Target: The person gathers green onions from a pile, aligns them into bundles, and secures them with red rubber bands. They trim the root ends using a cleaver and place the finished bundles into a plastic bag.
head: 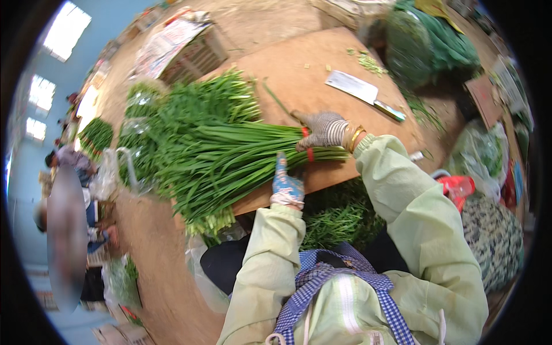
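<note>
A large bundle of long green leafy stalks (241, 146), bound with red ties near its cut ends, lies on a wooden board (302, 56). My right hand (325, 129), in a striped knit glove, rests on the bundle at the red tie, its fingers spread around the stalks. At the bundle's near side is my left hand (286, 183), in a blue patterned glove, one finger extended against the leaves; its underside is hidden. Behind lie more green stalks (207, 99). A cleaver (353, 86) lies flat on the board, beyond my right hand, near small cut stalk ends (371, 64).
A covered carton (194, 51) stands behind the board. Green sacks (427, 43) and a plastic bag of greens (478, 151) are at the right. Loose greens (336, 220) lie below the board's near edge. Other people (73, 159) are at the far left.
</note>
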`<state>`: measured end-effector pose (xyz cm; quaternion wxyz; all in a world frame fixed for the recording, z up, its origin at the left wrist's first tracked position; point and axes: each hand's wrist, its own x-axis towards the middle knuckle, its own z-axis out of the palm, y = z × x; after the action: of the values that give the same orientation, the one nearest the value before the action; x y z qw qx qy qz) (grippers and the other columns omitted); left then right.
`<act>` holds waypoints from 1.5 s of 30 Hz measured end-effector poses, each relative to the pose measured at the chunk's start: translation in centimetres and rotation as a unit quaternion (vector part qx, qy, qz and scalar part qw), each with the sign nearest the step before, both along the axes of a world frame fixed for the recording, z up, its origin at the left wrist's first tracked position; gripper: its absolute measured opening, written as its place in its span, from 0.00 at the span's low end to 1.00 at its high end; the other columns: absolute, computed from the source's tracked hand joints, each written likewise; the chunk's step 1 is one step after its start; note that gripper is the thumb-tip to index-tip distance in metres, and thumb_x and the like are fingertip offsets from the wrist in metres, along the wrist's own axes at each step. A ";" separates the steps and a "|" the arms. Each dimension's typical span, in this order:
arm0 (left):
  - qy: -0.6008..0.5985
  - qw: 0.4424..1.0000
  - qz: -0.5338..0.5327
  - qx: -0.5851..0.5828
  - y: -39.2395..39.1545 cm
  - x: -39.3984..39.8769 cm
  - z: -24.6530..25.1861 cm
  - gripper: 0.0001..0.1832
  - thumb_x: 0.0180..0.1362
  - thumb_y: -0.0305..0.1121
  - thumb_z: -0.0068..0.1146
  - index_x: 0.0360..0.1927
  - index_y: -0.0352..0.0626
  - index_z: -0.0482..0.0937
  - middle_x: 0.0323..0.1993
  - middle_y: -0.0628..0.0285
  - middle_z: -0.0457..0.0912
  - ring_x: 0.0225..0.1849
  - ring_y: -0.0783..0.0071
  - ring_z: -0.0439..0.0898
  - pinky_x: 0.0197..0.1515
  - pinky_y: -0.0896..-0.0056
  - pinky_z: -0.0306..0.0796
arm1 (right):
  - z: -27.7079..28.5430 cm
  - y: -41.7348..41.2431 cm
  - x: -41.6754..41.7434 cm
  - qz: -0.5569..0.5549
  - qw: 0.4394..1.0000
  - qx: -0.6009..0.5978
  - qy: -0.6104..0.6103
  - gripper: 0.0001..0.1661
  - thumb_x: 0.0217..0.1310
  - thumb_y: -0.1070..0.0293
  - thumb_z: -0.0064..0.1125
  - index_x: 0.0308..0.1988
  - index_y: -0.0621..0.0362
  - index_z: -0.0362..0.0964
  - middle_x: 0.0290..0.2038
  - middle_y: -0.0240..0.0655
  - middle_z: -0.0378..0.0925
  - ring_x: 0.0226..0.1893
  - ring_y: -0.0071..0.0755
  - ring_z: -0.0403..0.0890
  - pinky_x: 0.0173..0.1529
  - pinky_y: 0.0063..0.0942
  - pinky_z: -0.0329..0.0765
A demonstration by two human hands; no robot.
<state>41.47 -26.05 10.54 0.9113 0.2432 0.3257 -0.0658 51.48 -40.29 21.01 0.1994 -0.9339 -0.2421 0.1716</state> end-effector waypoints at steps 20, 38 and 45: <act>-0.223 0.915 -0.198 0.271 -1.1 -13.3 2.4 0.34 0.44 0.30 0.69 0.56 0.41 0.66 0.47 0.61 0.76 0.47 0.68 0.75 0.51 0.66 0.69 | -3.1 -2.7 -16.8 -0.179 0.789 0.571 0.139 0.54 0.41 0.61 0.71 0.63 0.63 0.48 0.51 0.41 0.69 0.49 0.34 0.71 0.52 0.29 0.70; -0.155 0.963 0.008 0.221 0.7 -16.6 5.9 0.20 0.44 0.22 0.65 0.44 0.37 0.75 0.36 0.61 0.81 0.33 0.68 0.80 0.40 0.67 0.76 | 12.1 0.5 -20.5 -0.019 0.880 0.354 -0.317 0.27 0.44 0.74 0.65 0.48 0.60 0.71 0.24 0.40 0.75 0.24 0.34 0.78 0.29 0.26 0.74; -0.442 0.881 0.161 0.049 2.8 -19.4 6.1 0.27 0.46 0.26 0.64 0.52 0.41 0.70 0.46 0.58 0.75 0.41 0.71 0.76 0.45 0.68 0.71 | 13.9 13.4 -23.7 0.340 0.863 0.146 -0.343 0.21 0.44 0.74 0.58 0.44 0.53 0.73 0.24 0.40 0.75 0.25 0.47 0.76 0.29 0.39 0.70</act>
<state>22.05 -23.27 16.63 0.9456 0.2351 -0.0738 0.2125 27.75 -26.87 34.90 0.1671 -0.7538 -0.6200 -0.1399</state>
